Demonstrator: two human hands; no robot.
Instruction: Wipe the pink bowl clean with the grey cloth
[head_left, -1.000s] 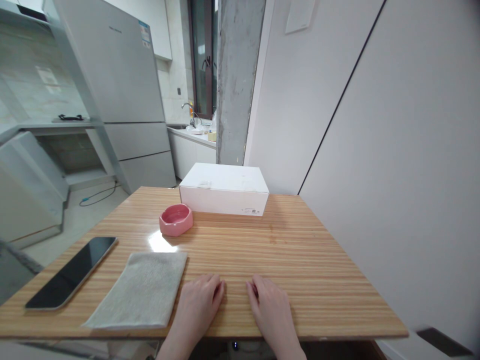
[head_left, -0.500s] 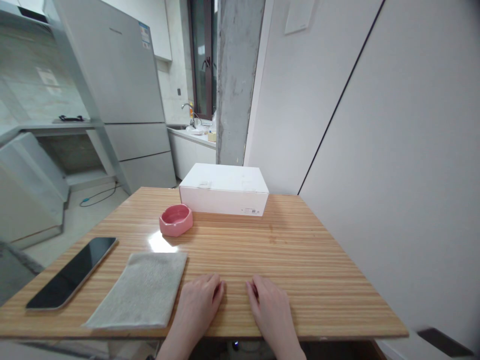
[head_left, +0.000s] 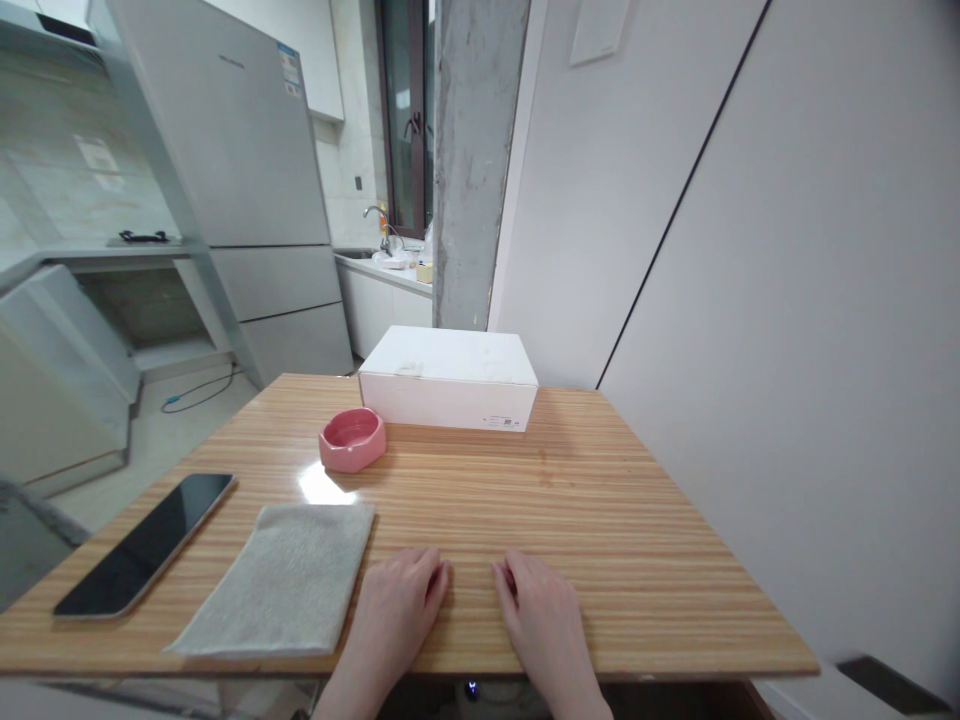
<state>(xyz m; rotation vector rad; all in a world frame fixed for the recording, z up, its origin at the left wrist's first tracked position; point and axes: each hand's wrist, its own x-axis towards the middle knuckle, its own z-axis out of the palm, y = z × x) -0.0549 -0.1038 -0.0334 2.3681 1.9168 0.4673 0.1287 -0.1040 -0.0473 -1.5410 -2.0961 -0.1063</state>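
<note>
My left hand rests on the wooden table near its front edge, fingers curled into a loose fist, and nothing shows in it. To its right, a short gap away, my right hand lies in the same curled pose with nothing visible in its grasp. A folded grey cloth lies flat just left of my left hand. Farther left is a smartphone with a dark screen facing up. Beyond the cloth stands a pink angular bowl, its inside visible.
A white closed box stands at the table's far side, right behind the bowl. A pale wall runs along the right. Past the table are a grey pillar, a fridge and a sink faucet.
</note>
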